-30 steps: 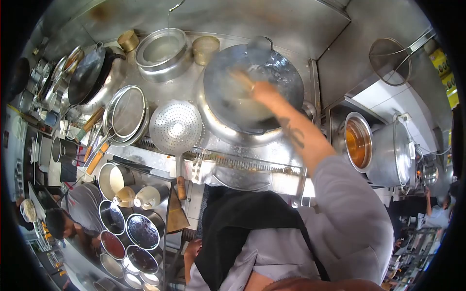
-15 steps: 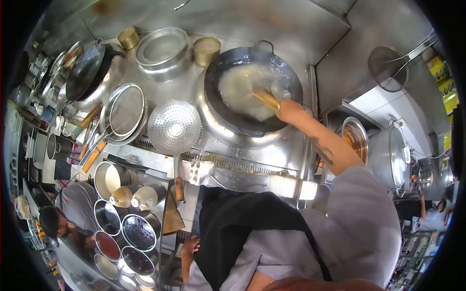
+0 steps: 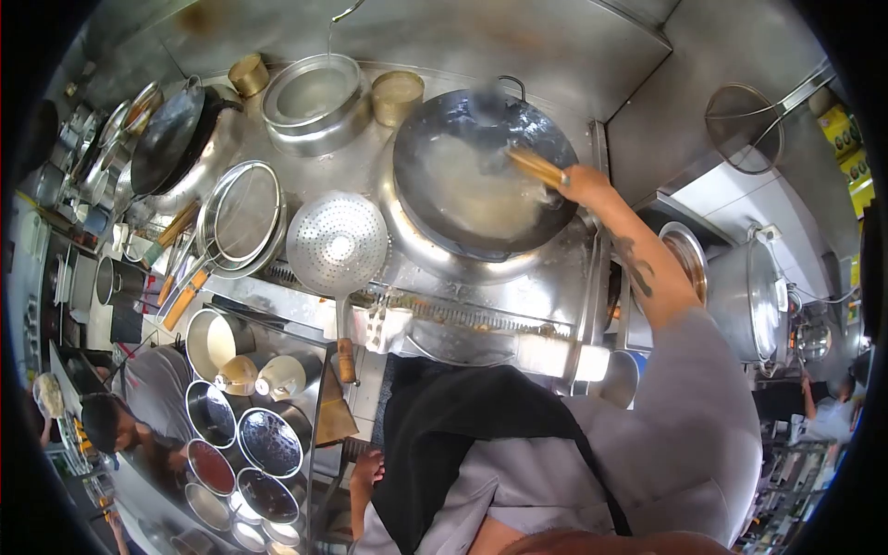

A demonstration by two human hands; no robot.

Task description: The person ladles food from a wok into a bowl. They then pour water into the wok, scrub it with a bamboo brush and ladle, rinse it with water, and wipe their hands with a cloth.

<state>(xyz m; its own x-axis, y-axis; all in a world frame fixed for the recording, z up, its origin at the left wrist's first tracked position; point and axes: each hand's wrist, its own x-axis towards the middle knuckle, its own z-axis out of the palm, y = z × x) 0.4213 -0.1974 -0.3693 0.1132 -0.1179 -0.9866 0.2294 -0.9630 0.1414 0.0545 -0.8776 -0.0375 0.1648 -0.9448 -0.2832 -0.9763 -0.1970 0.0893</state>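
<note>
My right hand [image 3: 585,187] is closed around a bamboo wok brush [image 3: 536,168]. The brush reaches over the right side of a large black wok [image 3: 421,134], its tip near the far inner wall. Cloudy, pale water [image 3: 476,190] lies in the wok's bowl and hides the bottom. Down by the black apron [image 3: 444,407], my left hand [image 3: 368,467] hangs with its fingers curled in and nothing visible in them. A perforated skimmer [image 3: 337,242] rests left of the wok, its wooden handle toward me.
Behind stand a metal pot [image 3: 314,102] under a thin water stream and a brass-coloured container [image 3: 398,97]. Mesh strainers [image 3: 242,217] lie at left, near another wok [image 3: 171,139]. Several sauce pots [image 3: 270,442] fill the lower-left counter; a person [image 3: 153,398] is beyond them. A stockpot [image 3: 740,296] stands right.
My right hand and the brush have moved right and slightly up, toward the wok's right rim. The water looks less stirred up. My left hand stays low at my side.
</note>
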